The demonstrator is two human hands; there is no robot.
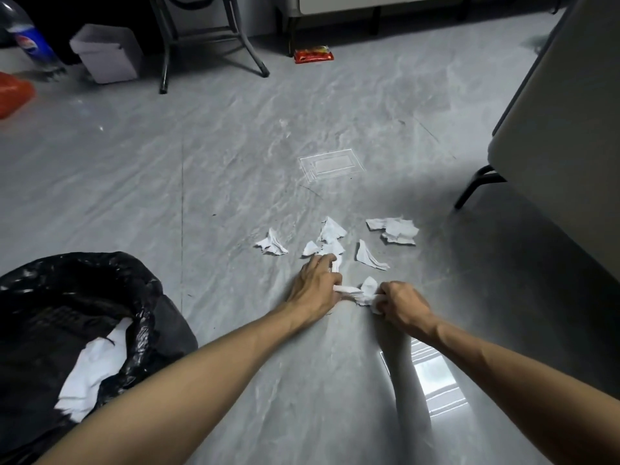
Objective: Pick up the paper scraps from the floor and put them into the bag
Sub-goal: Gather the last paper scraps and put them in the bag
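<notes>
Several white torn paper scraps (pixel 330 231) lie on the grey floor, with one pile at the right (pixel 396 229) and a lone scrap at the left (pixel 272 244). My left hand (pixel 315 285) rests on the floor, fingers closed around scraps. Just to its right, my right hand (pixel 401 302) grips a crumpled scrap (pixel 368 290). A black plastic bag (pixel 141 297) stands open at the lower left, with white paper visible inside it.
A grey table edge and its black leg (pixel 476 186) stand at the right. Farther off are a folding stand's legs (pixel 248 52), a white bin (pixel 107 55), a cola bottle (pixel 28 41), a red snack wrapper (pixel 313 54) and an orange bag (pixel 13 92).
</notes>
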